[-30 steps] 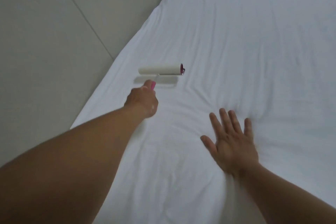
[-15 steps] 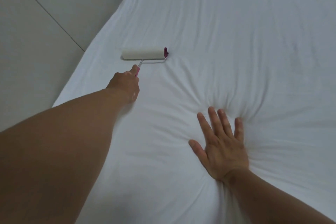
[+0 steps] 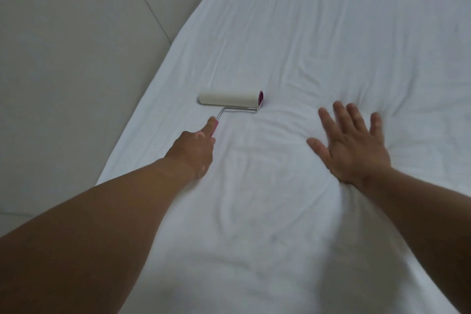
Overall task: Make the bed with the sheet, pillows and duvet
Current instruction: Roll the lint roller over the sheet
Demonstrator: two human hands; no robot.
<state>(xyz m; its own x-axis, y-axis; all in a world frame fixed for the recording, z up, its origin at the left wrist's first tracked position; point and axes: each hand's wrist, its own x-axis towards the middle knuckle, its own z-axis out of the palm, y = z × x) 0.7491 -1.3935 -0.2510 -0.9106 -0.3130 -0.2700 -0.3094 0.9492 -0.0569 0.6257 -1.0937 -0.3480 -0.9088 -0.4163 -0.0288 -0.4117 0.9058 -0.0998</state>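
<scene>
My left arm reaches straight out over the bed, close to its left edge. My left hand (image 3: 193,150) grips the pink handle (image 3: 214,128) of a roller (image 3: 230,99): the fingers curl round the handle and the forefinger lies along its top, pointing toward the bent metal rod. The back of the hand faces up, and the wrist is in line with the forearm. The roller's pale drum lies crosswise on the sheet (image 3: 305,33), just beyond my fingertip, with a pink cap at its right end.

My right arm comes in from the lower right, with the elbow out of view. My right hand (image 3: 354,150) is flat and holds nothing. Its palm faces down, the fingers are straight and spread, and the thumb is held out to the left. The heel of the hand presses into the sheet, and creases fan out from it. The fingertips are a little blurred, so I cannot tell whether they touch the cloth.

The white sheet covers the whole bed, as far as its left edge. It is rumpled between my hands and smoother toward the far end. Beside the left edge lies a pale tiled floor (image 3: 63,58).
</scene>
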